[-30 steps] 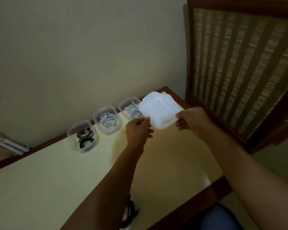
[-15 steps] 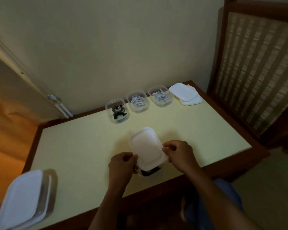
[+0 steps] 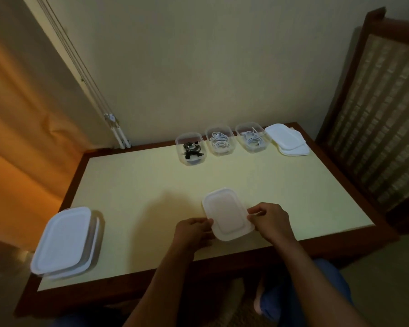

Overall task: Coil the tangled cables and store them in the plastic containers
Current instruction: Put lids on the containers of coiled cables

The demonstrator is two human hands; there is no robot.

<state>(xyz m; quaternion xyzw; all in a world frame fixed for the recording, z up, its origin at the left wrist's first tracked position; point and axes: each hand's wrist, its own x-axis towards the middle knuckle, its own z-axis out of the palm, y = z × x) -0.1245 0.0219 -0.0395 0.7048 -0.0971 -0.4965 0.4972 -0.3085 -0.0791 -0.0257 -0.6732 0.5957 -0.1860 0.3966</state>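
Our left hand (image 3: 194, 232) and right hand (image 3: 269, 220) pinch the lid (image 3: 226, 213) by opposite edges near the surface's (image 3: 151, 185) front, probably to keep it level for closing.

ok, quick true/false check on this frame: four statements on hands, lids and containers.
1. The left hand and right hand both hold the white lid near the front edge of the table. True.
2. All three open containers by the wall hold white cables. False: the leftmost container holds a black cable.
3. The spare lids are stacked at the far right corner. True.
4. The near-left stack of containers is uncovered. False: a white lid covers it.
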